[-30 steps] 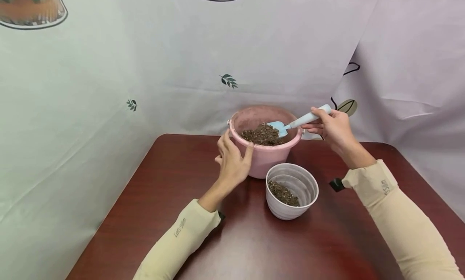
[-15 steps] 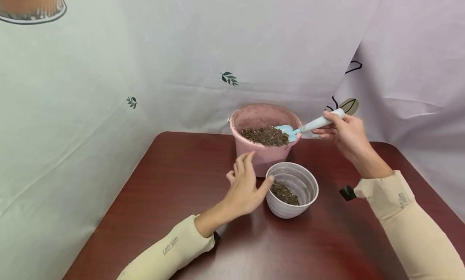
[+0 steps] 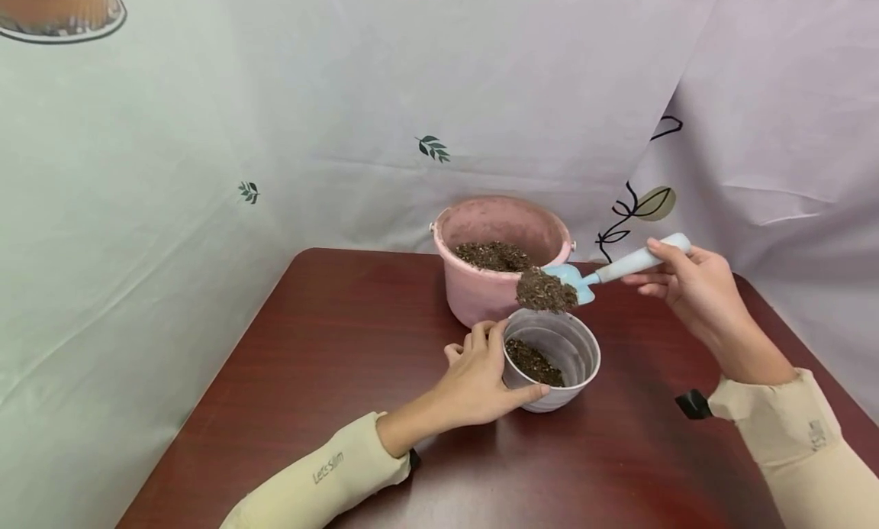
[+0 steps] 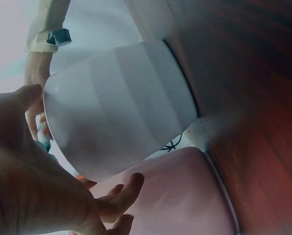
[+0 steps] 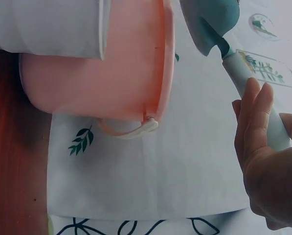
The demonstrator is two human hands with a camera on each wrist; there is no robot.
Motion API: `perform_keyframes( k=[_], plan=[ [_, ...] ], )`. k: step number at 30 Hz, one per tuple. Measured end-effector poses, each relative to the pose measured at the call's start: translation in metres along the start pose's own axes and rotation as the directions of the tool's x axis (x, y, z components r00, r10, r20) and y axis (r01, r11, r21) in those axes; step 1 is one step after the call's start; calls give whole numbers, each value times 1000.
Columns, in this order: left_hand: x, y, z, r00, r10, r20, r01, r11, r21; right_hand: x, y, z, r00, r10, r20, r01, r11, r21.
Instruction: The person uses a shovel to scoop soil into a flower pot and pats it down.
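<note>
My right hand [image 3: 710,300] pinches the pale handle of a light blue garden trowel [image 3: 635,263]. A heap of dark soil [image 3: 545,290] lies on its blade, over the far rim of a whitish plastic flower pot [image 3: 549,399]. Some soil [image 3: 534,362] covers part of the pot's bottom. My left hand [image 3: 474,384] holds the pot at its left rim, thumb along the near edge and fingers bent at the far side. Behind the pot stands a pink bucket [image 3: 474,292] containing more soil. In the right wrist view, the trowel blade [image 5: 212,22] appears from its underside.
The pot and bucket stand close together on a dark red-brown table [image 3: 330,323]. A pale printed cloth [image 3: 343,132] hangs behind the table and along both sides. The bucket's handle [image 5: 136,129] hangs down at its side.
The trowel has come out of the bucket with soil and moved toward me, over the pot. My left hand has left the bucket's rim and taken hold of the pot.
</note>
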State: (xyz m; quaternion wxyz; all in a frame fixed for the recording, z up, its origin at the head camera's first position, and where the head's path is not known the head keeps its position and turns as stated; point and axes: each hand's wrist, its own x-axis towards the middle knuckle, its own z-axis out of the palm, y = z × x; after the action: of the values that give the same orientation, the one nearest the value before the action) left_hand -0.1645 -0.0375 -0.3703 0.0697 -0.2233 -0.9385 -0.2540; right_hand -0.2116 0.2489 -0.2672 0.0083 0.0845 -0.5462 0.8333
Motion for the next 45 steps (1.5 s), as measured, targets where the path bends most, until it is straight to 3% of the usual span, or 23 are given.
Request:
perform_keyframes(
  k=[6,12,23,34,45],
  plan=[
    [-2,-1,3,999,8,-52,-5,998,61,-15,12,-15,999,0,33,0,1000,7],
    [-2,-2,3,994,23,-103,-11,994,112,-17,25,-22,1000,9,22,-8,997,-71],
    [2,-5,4,994,26,-107,-10,989,150,-17,34,-26,997,-75,31,79,979,-190],
    [5,-8,4,994,20,-108,-3,988,153,-17,40,-23,976,-198,93,218,915,-340],
    [9,-12,4,991,23,-130,-2,987,162,-18,43,-24,943,-295,156,332,877,-346]
  ],
)
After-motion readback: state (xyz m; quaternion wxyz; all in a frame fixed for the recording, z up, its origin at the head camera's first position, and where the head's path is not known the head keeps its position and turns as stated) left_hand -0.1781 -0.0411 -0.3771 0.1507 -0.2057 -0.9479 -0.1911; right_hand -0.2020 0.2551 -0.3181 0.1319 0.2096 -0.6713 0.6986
